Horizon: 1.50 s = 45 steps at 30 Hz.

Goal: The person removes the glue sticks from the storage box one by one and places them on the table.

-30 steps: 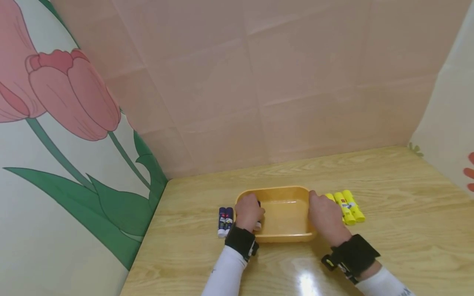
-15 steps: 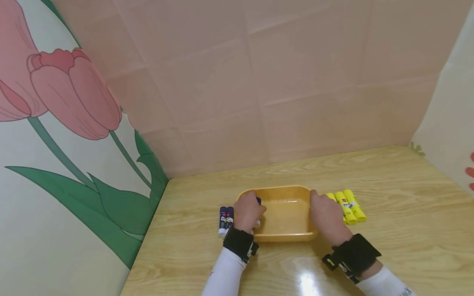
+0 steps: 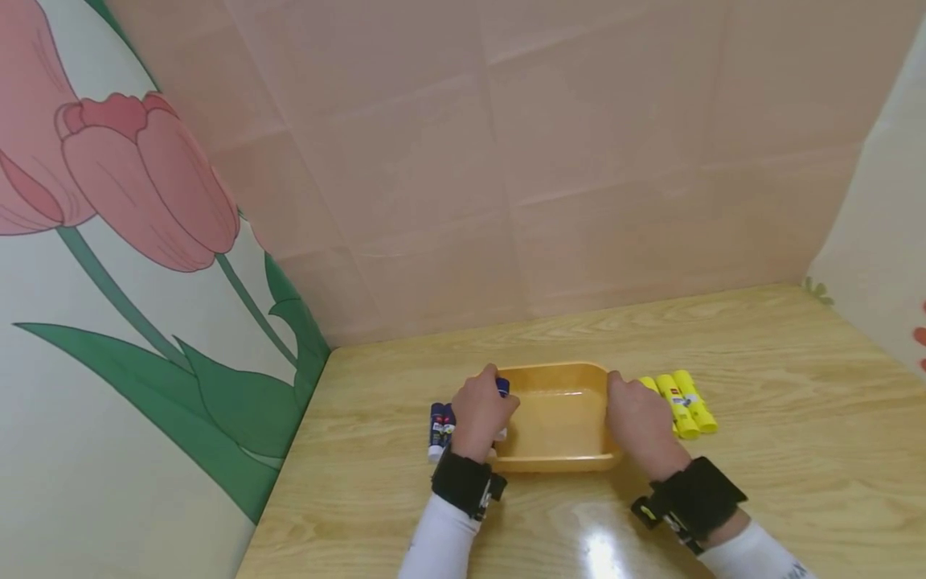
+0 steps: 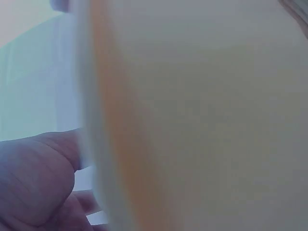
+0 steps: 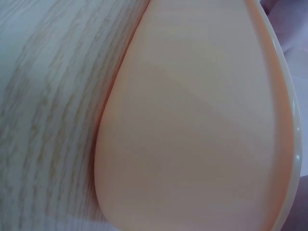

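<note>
In the head view my left hand (image 3: pixel 483 412) is over the left end of an orange plastic tray (image 3: pixel 557 464). It holds a dark blue glue stick (image 3: pixel 502 387) with a white bottom end, half hidden by the fingers. My right hand (image 3: pixel 641 420) grips the tray's right rim. Just left of my left hand, dark blue glue sticks (image 3: pixel 437 430) lie side by side on the table, partly covered by it. The left wrist view has my left hand (image 4: pixel 41 178) beside the blurred tray wall (image 4: pixel 207 120). The tray's outer side (image 5: pixel 192 120) fills most of the right wrist view.
Several yellow glue sticks (image 3: pixel 680 404) lie to the right of the tray, partly behind my right hand. The wood-grain table (image 3: pixel 796 450) ends at a pink-covered back wall (image 3: pixel 542 177). A tulip-printed panel (image 3: pixel 166 322) stands at the left.
My left hand has moved slightly up and to the left with the blue glue stick, whose cap shows more clearly above the fingers. The right hand and tray have hardly moved.
</note>
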Each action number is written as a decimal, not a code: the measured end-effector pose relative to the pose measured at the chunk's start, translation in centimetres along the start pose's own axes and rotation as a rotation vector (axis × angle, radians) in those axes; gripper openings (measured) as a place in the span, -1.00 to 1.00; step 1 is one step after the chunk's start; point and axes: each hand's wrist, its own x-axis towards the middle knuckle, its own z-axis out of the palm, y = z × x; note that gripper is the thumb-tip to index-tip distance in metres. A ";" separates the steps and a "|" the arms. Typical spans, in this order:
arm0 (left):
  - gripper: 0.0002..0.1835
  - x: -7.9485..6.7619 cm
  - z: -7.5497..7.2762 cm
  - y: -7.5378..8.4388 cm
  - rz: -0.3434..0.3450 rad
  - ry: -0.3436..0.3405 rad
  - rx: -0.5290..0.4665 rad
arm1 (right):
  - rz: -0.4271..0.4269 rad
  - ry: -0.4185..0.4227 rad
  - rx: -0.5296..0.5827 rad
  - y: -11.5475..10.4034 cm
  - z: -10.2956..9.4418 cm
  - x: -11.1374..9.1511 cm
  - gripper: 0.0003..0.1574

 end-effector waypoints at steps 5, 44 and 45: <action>-0.56 -0.4 -0.7 -0.1 0.009 0.021 -0.017 | 0.008 -0.005 -0.002 -0.1 -0.1 -0.1 -0.78; -0.57 -1.6 -7.8 -6.5 -0.210 -0.027 -0.180 | -0.010 0.052 -0.013 -0.1 0.2 -0.2 -0.81; -0.57 -1.6 -7.8 -6.8 -0.221 -0.033 -0.184 | -0.010 0.052 -0.012 -0.1 0.3 -0.2 -0.81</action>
